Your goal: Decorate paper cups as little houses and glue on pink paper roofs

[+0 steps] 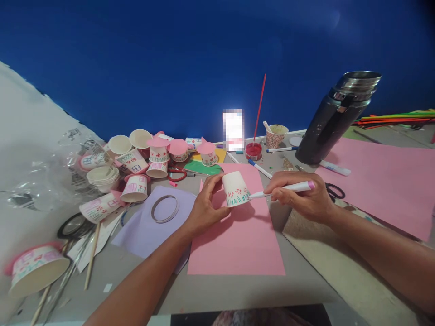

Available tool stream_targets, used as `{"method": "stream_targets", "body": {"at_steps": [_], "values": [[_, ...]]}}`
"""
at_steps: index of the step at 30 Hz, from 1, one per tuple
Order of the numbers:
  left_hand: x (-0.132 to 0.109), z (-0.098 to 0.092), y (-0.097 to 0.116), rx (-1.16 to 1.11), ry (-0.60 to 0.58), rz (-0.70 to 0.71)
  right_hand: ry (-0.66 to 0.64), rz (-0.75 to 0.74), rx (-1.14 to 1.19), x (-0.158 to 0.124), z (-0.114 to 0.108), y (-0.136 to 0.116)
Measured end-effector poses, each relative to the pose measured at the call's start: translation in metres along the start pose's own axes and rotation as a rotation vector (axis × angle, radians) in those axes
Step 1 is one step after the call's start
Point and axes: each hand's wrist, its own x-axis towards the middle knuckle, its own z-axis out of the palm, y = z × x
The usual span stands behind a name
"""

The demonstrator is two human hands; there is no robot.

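White cup (235, 188) in left fingers (211, 184), marker (295, 186) in right fingers (280, 178).

The left hand (208, 202) tilts a flower-drawn paper cup (235, 184) over a pink sheet (238, 249); the right hand (302, 198) holds a marker (295, 186) to it

1. On the table (299, 290), the middle sheet (234, 253) lies between the left sheet (142, 235) and the right sheet (384, 176).
2. Above it, I see the cup (235, 183) in the left hand (209, 201) and, to its right, the marker (295, 186) in the right hand (302, 199).
3. The ring (164, 221) lies on the left sheet; behind and leftward is the group of cups (134, 161).
4. Behind the middle sheet stands the jar (253, 152), with a stick (260, 106) in it; the flask (331, 124) is farther right.
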Motion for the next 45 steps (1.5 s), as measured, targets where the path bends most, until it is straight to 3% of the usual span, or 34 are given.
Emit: {"method": "stream_targets", "body": {"at_steps": [25,30,38,45], "values": [[0.0019,-0.0002,0.0025,-0.044,0.0,-0.023,-0.041,0.057,0.012,0.003,-0.0001,-0.0005],[0.0023,-0.0001,0.0032,-0.08,-0.004,-0.043,0.015,0.107,0.025,0.0004,-0.0015,0.0013],[0.0027,0.0003,0.0047,-0.125,-0.01,-0.083,-0.004,0.062,0.031,0.0044,0.0004,-0.0008],[0.0035,-0.0001,0.0044,-0.18,-0.002,-0.108,0.058,0.197,0.092,0.0007,-0.0018,0.0021]]}}
